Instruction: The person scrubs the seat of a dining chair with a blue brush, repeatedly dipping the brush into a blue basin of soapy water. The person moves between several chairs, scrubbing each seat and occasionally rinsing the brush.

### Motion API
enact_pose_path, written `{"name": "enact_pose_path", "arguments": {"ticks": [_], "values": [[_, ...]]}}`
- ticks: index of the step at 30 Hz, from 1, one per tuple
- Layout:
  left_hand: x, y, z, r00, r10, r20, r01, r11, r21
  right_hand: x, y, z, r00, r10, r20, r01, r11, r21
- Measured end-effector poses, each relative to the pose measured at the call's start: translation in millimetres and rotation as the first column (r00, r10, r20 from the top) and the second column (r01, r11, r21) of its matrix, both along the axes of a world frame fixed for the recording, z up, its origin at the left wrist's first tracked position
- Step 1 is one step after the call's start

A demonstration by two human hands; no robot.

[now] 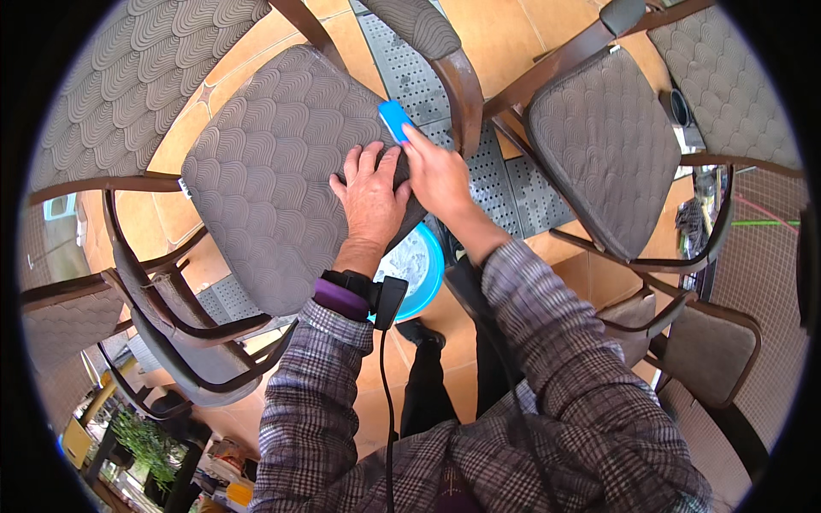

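In front of me is a padded chair seat [282, 167] covered in grey-brown fabric with a quilted scallop pattern. My left hand [375, 202] presses on the fabric near the seat's right edge, fingers spread and grasping nothing. Beside it, my right hand [439, 176] grips a blue brush [396, 120], whose far end rests along the same edge; any bristles are hidden. Partly covered by the seat and my left wrist, a blue basin [437, 269] with whitish, foamy water stands on the floor near my feet.
A second upholstered chair [603, 147] stands to the right, and more wood-framed chairs [186, 320] crowd the left. Perforated grey drain covers [417, 77] cross the orange tile floor [494, 29]. A leafy plant [144, 442] is at lower left. A black cable [388, 410] hangs by my left arm.
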State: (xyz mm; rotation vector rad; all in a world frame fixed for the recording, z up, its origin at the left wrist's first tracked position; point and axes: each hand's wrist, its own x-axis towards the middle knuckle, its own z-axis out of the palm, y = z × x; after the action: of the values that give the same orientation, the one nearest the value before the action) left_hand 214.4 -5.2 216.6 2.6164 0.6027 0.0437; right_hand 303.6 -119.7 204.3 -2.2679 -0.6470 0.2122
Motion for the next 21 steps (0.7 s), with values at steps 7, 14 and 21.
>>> {"name": "enact_pose_path", "arguments": {"ticks": [7,14,21], "values": [[-7,-1,4,0.999,-0.016,0.035,0.016,1.000,-0.007,-28,-49,7,0.996,0.026,-0.087,-0.026,1.000,-0.004],[-7,-2,0,1.000,0.005,0.001,-0.005,0.999,0.034,19,16,0,0.998,0.048,0.039,-0.051,0.994,0.099],[-15,-4,-4,0.992,-0.095,0.079,0.088,0.993,0.084,-36,-61,14,0.998,0.043,-0.046,-0.041,0.999,0.032]]}}
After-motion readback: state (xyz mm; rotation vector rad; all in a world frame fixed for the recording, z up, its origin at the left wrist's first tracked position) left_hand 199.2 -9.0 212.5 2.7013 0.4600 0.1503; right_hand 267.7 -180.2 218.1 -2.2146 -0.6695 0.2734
